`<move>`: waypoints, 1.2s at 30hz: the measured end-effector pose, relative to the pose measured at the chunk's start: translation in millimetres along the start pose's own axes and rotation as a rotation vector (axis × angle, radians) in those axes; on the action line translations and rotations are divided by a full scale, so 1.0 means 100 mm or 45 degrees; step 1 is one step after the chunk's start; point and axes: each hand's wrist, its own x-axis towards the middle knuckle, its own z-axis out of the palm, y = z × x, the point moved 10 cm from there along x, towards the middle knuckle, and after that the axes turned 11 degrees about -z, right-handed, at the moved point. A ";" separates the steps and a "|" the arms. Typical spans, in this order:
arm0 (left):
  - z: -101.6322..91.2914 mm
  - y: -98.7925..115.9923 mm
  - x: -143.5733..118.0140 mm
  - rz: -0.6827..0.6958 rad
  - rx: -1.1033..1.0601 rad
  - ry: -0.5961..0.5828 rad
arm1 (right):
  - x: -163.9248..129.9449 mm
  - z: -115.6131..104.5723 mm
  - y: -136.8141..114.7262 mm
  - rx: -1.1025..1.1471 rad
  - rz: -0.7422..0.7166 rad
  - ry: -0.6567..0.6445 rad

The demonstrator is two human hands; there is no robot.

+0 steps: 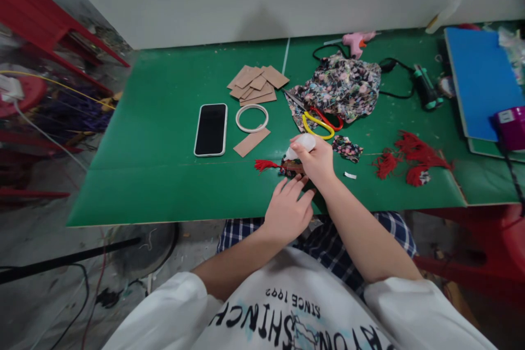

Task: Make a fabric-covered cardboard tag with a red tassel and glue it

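Right hand point(320, 162) clutched white bottle point(307, 141) over floral-fabric piece point(286, 171) with stringy red tassel point(264, 164), centre frame; left hand point(289, 208), fingers spread, touched piece's near edge on smooth green counter point(164, 188).

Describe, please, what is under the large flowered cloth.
The green table shows around the large flowered cloth, and black cord meets its edge. Whatever lies beneath is covered; I cannot tell.
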 end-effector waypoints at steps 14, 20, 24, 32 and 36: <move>0.00 -0.01 0.00 0.000 -0.014 -0.007 | 0.00 0.01 0.00 -0.052 -0.019 -0.026; -0.01 0.00 0.00 -0.002 -0.023 0.000 | -0.01 0.03 0.03 -0.087 -0.006 -0.058; -0.01 0.00 0.00 -0.005 -0.028 0.008 | 0.00 0.03 0.01 -0.117 -0.020 -0.060; 0.00 0.00 0.00 -0.009 -0.027 -0.004 | -0.01 0.03 -0.01 -0.135 -0.050 -0.060; -0.01 -0.01 0.00 -0.015 -0.030 0.002 | -0.02 -0.06 0.03 -0.027 0.035 0.037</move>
